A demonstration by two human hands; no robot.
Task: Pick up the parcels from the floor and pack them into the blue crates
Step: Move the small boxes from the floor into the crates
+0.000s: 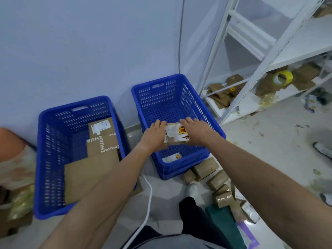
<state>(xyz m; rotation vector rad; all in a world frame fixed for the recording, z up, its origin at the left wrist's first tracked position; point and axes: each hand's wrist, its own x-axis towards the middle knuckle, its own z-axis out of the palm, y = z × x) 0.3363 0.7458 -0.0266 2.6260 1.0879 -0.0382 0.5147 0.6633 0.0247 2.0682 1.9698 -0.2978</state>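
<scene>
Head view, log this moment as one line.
hands: left and right both hold parcel | place: over right crate | crate: one parcel inside | floor parcels: still waiting

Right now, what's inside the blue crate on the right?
Inside the right crate, one labelled parcel lies near the front. Both hands hold another parcel over it, hiding some of the crate's bottom.

I see a white metal shelf rack [265, 56] standing on a pale floor [269, 141] littered with scraps. Left of the rack, a plain bluish wall [89, 51] fills the view, a thin cable [180, 33] running down it. Cardboard scraps and a yellow tape roll [283, 78] lie on the rack's lower shelves.
</scene>
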